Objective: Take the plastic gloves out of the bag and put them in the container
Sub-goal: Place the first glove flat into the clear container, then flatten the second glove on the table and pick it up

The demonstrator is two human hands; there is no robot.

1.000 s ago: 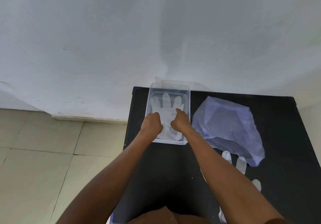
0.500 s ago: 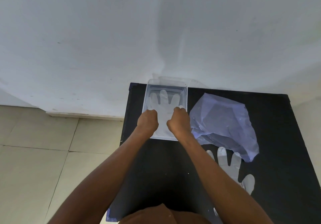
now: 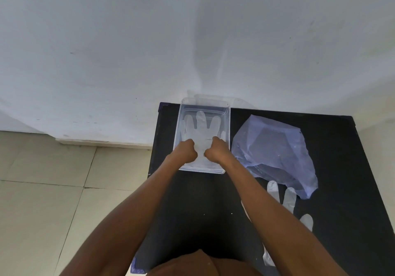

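Observation:
A clear plastic container (image 3: 227, 115) stands at the far left of the black table (image 3: 342, 190). A translucent plastic glove (image 3: 201, 126) lies flat inside it, fingers pointing away from me. My left hand (image 3: 186, 151) and my right hand (image 3: 216, 151) are both curled on the glove's cuff end, side by side inside the container's near half. A pale blue plastic bag (image 3: 275, 153) lies crumpled to the right of the container. A second plastic glove (image 3: 288, 198) rests on the table below the bag, partly hidden by my right forearm.
A white wall stands directly behind the table. A beige tiled floor (image 3: 42, 200) lies to the left of the table's left edge. The container's clear lid (image 3: 213, 98) seems to lean behind it against the wall.
Both hands have stayed on the glove's cuff in the container, shifting only slightly. The view has moved a little, uncovering more of the second glove under my right forearm.

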